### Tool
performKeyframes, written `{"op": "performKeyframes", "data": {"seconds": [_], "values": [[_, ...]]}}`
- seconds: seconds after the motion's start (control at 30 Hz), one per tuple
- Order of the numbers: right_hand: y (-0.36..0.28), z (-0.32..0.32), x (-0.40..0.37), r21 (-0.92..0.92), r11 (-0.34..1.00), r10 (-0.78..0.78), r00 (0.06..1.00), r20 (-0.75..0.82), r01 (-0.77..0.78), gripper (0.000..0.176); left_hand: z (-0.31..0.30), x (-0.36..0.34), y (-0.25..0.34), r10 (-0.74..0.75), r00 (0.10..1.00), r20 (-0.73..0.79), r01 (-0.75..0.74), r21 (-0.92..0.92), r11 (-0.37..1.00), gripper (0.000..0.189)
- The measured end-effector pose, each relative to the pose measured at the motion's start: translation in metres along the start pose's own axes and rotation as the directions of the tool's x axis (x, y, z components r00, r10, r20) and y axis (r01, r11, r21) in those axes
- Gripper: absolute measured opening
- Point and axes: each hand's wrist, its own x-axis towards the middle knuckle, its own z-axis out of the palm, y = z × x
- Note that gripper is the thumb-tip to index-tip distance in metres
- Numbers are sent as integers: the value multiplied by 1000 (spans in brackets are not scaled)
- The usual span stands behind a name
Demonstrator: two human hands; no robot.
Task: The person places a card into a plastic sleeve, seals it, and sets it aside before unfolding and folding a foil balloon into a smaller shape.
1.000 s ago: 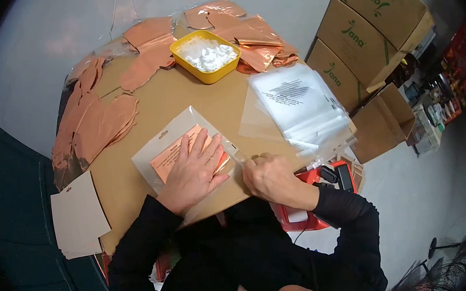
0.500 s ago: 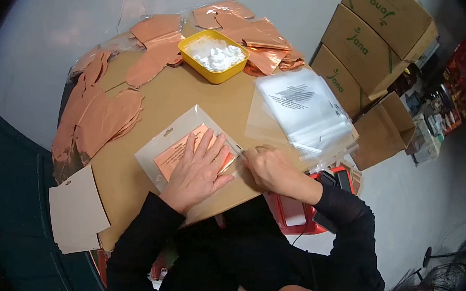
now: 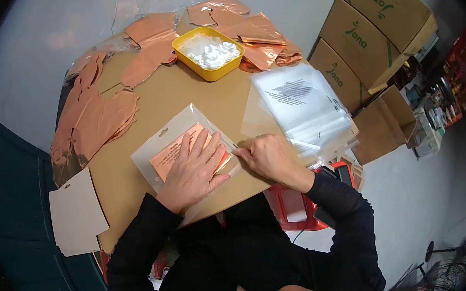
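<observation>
My left hand (image 3: 193,172) lies flat with fingers spread on a clear plastic bag (image 3: 192,114). Inside the bag is a pale card with a hang hole, and a folded copper-coloured foil piece (image 3: 168,158) showing through printed text. At the bag's right edge, my right hand (image 3: 269,156) is closed, thumb and forefinger pinched at the plastic; the exact grip is partly hidden. Just to its right lies a stack of clear printed plastic bags (image 3: 302,102).
A yellow tub (image 3: 215,73) of small white pieces stands at the back of the brown table (image 3: 183,94). Copper foil shapes (image 3: 101,116) line its far and left edges. Pale cards (image 3: 77,216) overhang the left edge. Cardboard boxes (image 3: 366,40) are stacked at right.
My right hand has turned slightly and its pinched fingers have come a little up along the bag's right edge. My left hand stays flat on the bag. The whole view has shifted slightly.
</observation>
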Motion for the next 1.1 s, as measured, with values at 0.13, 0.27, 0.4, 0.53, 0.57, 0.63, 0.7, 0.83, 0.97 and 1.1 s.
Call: {"op": "performKeyframes", "data": {"seconds": [0.13, 0.27, 0.4, 0.53, 0.57, 0.63, 0.7, 0.83, 0.97, 1.1], "values": [[2, -3, -3, -29, 999, 22, 999, -36, -23, 40, -2, 1, 1, -9, 1000, -2, 8, -3, 1000, 62], [3, -4, -11, -72, 996, -66, 990, -125, 57, 25, -2, 1, 1, -12, 1000, -14, 12, -10, 1000, 61], [-11, 6, -17, -72, 921, -390, 897, -208, 384, 39, -1, 1, 1, -11, 999, -30, 11, -5, 1000, 60], [-18, 7, -17, -98, 905, -424, 900, -100, 415, 42, 0, 2, 0, 1, 999, -50, -1, 3, 1000, 58], [-18, 8, -17, -111, 905, -419, 905, -76, 410, 41, 0, 2, 0, 0, 999, -50, 0, 0, 1000, 58], [-14, 12, -18, -57, 909, -416, 907, -68, 413, 45, 1, 3, -1, -5, 999, -45, 4, -10, 1000, 56], [-14, 14, -19, -35, 912, -410, 909, -72, 408, 42, 0, 2, -1, -25, 999, -23, 24, -53, 998, 58], [-18, 13, -21, -47, 923, -384, 917, -106, 382, 28, 0, 2, -1, -38, 999, -12, 37, -85, 996, 58], [-16, 16, -28, -22, 941, -338, 932, -131, 338, 23, 1, 1, -2, -16, 1000, -20, 15, -69, 998, 56], [-13, 2, -34, 128, 945, -277, 945, -173, 301, 17, 0, 1, 6, -59, 998, -10, 59, -52, 997, 54]]}}
